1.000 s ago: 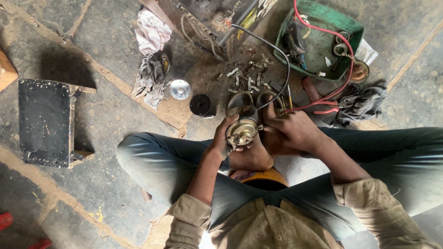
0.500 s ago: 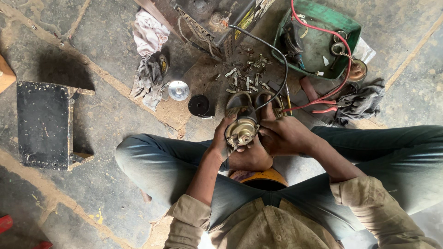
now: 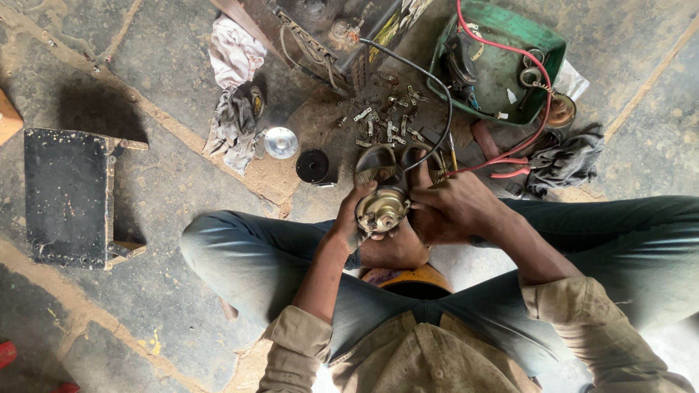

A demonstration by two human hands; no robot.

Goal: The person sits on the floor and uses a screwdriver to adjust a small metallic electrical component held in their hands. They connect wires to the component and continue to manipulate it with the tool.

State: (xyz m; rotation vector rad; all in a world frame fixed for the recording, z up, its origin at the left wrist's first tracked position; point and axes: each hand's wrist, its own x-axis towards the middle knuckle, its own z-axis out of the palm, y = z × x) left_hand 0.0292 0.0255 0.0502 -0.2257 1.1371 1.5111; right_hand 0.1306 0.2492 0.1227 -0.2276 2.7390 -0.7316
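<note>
— What's over on the left?
— A black box [image 3: 67, 196], then rags [image 3: 234, 120] and a shiny disc [image 3: 281, 143].
— And the hands?
— Left hand [image 3: 354, 222] and right hand [image 3: 457, 207] both clamp a round metal part [image 3: 381, 209] over the crossed legs; green tray [image 3: 502, 73] beyond.

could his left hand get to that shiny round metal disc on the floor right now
Probably yes, but not while occupied. The left hand grips the round metal part with the right hand. The shiny disc lies in the open beyond his left knee; only bare floor lies between them.
</note>
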